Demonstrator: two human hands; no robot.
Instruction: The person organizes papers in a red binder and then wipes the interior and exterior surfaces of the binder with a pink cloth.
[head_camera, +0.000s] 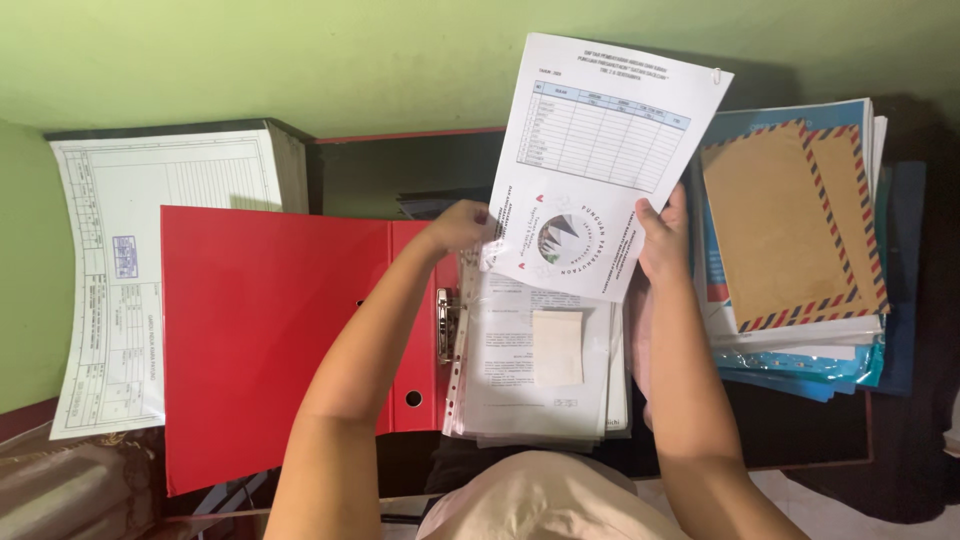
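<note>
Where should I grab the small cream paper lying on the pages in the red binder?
Probably by its right edge, coming from the right. The small cream paper lies flat on the pages, so a grip must slide under a free edge. The binder rings are on its left, while both hands hold the printed sheet above it.

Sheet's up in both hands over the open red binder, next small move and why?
Probably lower the sheet onto the sleeved stack in the red binder. Left hand and right hand pinch its bottom edge, directly above that stack.
</note>
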